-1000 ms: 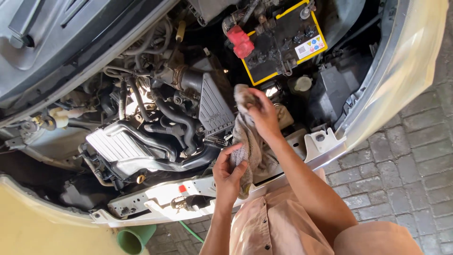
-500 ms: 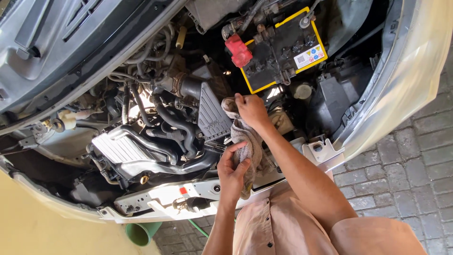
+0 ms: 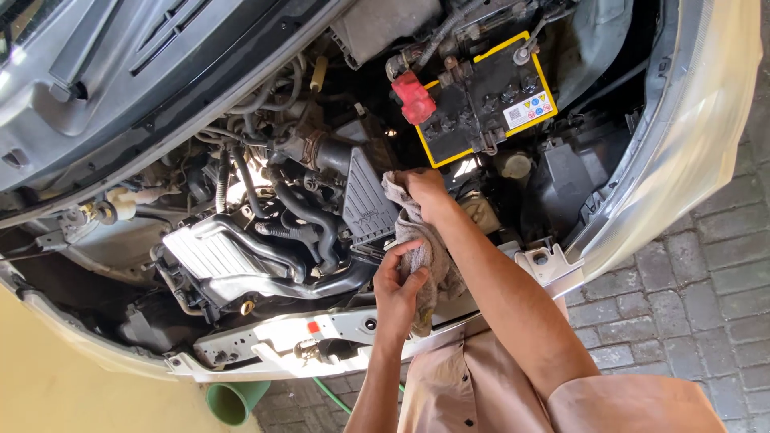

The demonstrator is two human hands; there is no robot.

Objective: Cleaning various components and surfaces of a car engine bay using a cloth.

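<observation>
Item: rag [image 3: 419, 240] — grey, worn, bunched, held over the open engine bay between my two hands.

Right hand [image 3: 423, 190]: closed on the rag's upper end, knuckles toward the battery [image 3: 481, 96] at 1 o'clock, just beside the ribbed air box [image 3: 365, 200] at 9 o'clock. Whether anything sits inside the folds, I cannot tell.

Left hand [image 3: 399, 285]: closed on the rag's lower part, thumb on top, above the white front crossmember [image 3: 321, 329] at 6 o'clock. The hands are apart, with the cloth stretched between them.

Around it: black hoses [image 3: 301, 220] and a silver engine cover [image 3: 210, 250] at 9 o'clock; red terminal cap [image 3: 413, 87] at 12 o'clock; a pale round cap [image 3: 513, 165] at 2 o'clock; a green cone [image 3: 233, 401] on the paving at 7 o'clock.

Handling, as I judge it — I keep the upper grip firm and let the lower hand draw the cloth, so a cleaner fold comes up under my fingers. I keep the loose tail gathered in my left palm, since a hanging end could snag on the hoses or brackets below. I hold my right wrist clear of the battery posts. Short pulls serve better than one long one; the cloth looks thin and soiled.
</observation>
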